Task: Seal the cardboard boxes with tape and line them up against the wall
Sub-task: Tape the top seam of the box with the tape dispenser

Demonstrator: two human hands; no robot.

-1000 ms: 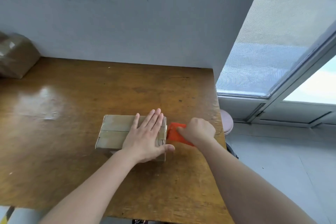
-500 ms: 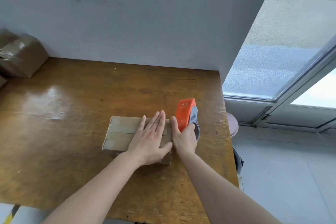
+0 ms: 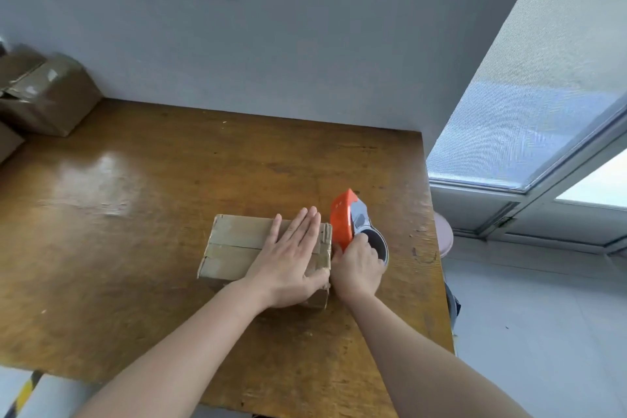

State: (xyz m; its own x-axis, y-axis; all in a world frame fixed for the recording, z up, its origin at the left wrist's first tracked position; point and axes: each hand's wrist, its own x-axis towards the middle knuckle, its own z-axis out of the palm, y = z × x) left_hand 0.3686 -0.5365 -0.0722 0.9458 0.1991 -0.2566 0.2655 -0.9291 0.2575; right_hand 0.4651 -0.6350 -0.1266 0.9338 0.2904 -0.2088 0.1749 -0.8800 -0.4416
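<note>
A small cardboard box [image 3: 234,246] lies on the wooden table [image 3: 142,214], its top flaps closed with a seam running left to right. My left hand [image 3: 291,260] presses flat on the box's right half, fingers straight, thumb over the near edge. My right hand [image 3: 358,268] grips an orange tape dispenser [image 3: 342,219] with a grey roll, held upright against the box's right end. Taped boxes [image 3: 44,95] stand by the wall at far left.
The grey wall [image 3: 271,27] runs along the table's back edge. The table's right edge lies just beyond the dispenser, with a pink stool [image 3: 444,237] and a glass door [image 3: 543,95] beyond it.
My right hand has tilted the dispenser from lying low beside the box to standing upright at its right end. My left hand stays pressed on the box.
</note>
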